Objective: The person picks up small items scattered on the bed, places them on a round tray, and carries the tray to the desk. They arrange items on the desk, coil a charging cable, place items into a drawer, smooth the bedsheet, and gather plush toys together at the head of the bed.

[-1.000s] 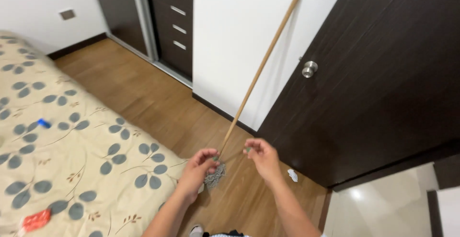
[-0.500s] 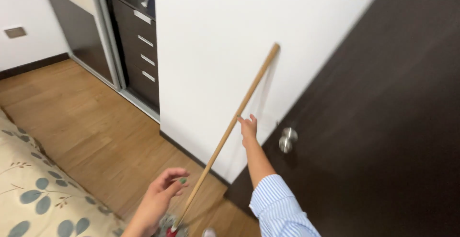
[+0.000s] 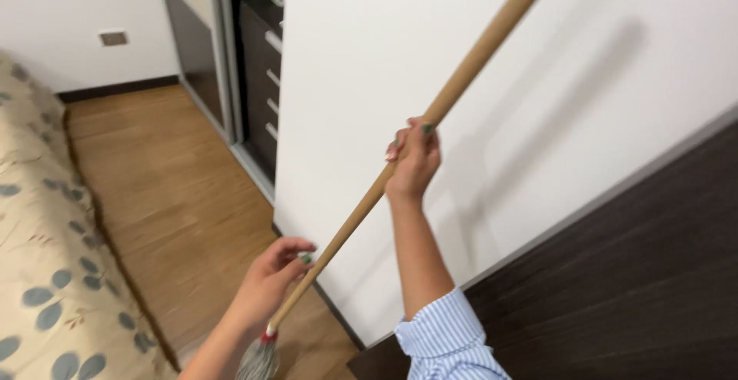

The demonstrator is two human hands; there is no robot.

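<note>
A mop with a long wooden handle [image 3: 469,73] slants from the lower left up past the top edge, in front of a white wall panel [image 3: 384,57]. My right hand [image 3: 413,161] is closed around the handle at mid-length, arm in a blue striped sleeve. My left hand [image 3: 270,280] is at the lower handle, fingers curled beside it, just above the grey stringy mop head [image 3: 257,358] with its red collar. I cannot tell whether the left hand grips the handle or only touches it.
A bed with a cream leaf-print cover [image 3: 38,272] runs along the left. Wooden floor [image 3: 169,203] lies between bed and wall. A dark wardrobe with drawers [image 3: 257,80] stands behind the panel. A dark door [image 3: 630,280] fills the lower right.
My right hand has closed on the handle and lifted it off the wall, so the mop now leans nearer to me. My left hand moved in to the lower handle. The view swung left.
</note>
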